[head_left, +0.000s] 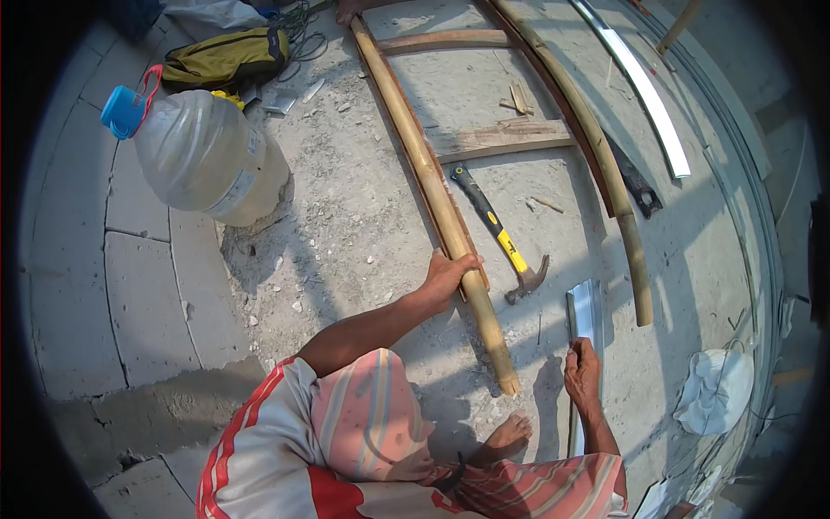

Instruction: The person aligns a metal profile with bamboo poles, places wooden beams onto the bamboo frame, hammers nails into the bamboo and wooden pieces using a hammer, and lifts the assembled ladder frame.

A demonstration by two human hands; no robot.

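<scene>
My left hand (451,278) is wrapped round a bamboo pole (424,177), near its lower end. The pole lies along the side rail of a ladder-like wooden frame. My right hand (584,374) is closed, fingers bent together, beside a shiny metal strip (584,310) on the ground; whatever it may hold is hidden. Between the frame's sides rests a claw hammer (500,232) with a black and yellow handle. A second bamboo pole (596,143) runs along the frame's other side. Wooden crosspieces (510,140) join the two sides.
At the left stands a large clear water jug (212,160) with a blue cap. Behind it lie a yellow-green bag (229,59) and tangled wire. Another person's hand (347,10) is at the pole's far end. To the right are a white metal strip (648,104), a handsaw (638,186) and a white bag (716,391).
</scene>
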